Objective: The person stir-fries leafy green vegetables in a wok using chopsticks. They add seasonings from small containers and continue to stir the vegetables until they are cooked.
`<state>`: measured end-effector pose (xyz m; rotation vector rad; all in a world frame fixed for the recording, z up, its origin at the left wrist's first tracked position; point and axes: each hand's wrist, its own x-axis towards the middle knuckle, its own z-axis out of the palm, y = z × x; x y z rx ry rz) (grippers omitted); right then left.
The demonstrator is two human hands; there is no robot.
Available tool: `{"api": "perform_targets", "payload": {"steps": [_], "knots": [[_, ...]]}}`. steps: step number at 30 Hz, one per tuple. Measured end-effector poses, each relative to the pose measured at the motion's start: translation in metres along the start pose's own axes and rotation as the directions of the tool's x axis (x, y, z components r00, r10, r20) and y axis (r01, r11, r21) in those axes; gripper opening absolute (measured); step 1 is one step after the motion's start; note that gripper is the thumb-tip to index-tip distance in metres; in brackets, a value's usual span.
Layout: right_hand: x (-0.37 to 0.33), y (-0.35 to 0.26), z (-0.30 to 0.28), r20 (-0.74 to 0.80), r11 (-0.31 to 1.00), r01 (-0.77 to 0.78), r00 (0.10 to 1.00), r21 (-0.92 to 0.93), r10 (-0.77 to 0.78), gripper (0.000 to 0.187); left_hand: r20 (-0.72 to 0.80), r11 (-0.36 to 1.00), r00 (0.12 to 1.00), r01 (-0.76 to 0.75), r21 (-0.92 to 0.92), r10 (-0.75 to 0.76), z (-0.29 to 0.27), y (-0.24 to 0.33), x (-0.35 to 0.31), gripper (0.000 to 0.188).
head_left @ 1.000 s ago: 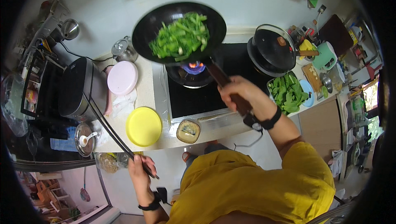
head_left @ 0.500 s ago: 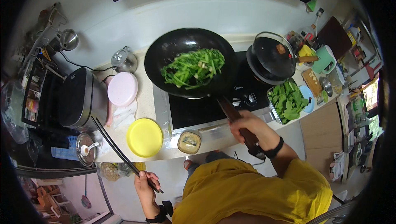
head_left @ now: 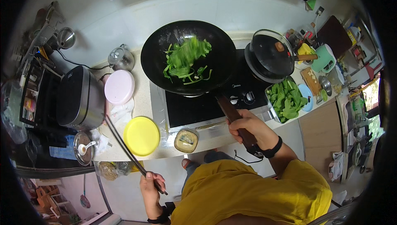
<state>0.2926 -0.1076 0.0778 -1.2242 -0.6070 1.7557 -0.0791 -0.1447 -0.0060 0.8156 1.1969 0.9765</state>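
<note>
My right hand (head_left: 249, 127) is closed round the long brown handle of a black wok (head_left: 155, 65), which is over the left side of the black cooktop (head_left: 186, 111). Chopped leafy greens (head_left: 188, 57) are in motion inside the wok, and part of them is blurred. My left hand (head_left: 151, 187), at the counter's front, grips a pair of long dark chopsticks (head_left: 124, 146) that point up and to the left, away from the wok. The chopsticks' tips are near the grey rice cooker (head_left: 80, 96).
A lidded pan (head_left: 271, 53) sits on the right of the cooktop, with a tray of raw leafy greens (head_left: 286, 101) nearby. A yellow plate (head_left: 141, 136), a pink round lid (head_left: 119, 87) and a small square dish (head_left: 186, 141) stand on the counter. A metal kettle (head_left: 121, 58) stands behind.
The wok has shifted slightly up and left, and its greens have bunched together toward the far side, blurred by motion. My left hand and the chopsticks have moved little.
</note>
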Motion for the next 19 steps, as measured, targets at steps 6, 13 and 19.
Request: {"api": "perform_targets", "payload": {"steps": [6,13,19], "knots": [[0.019,0.010,-0.010,0.063,0.999,-0.032,0.998,0.038,0.030,0.017,-0.068,1.000,0.997,-0.029,0.000,0.029,0.002,0.011,-0.004,0.031],[0.037,0.020,-0.007,-0.024,0.998,-0.062,0.998,-0.027,0.062,0.015,-0.066,0.999,0.998,-0.021,-0.028,0.019,0.013,0.021,-0.004,0.031],[0.050,0.048,-0.005,-0.042,0.999,-0.047,0.998,0.018,0.048,0.016,0.083,1.000,0.996,0.027,0.011,-0.028,0.029,0.027,0.013,0.032]]}}
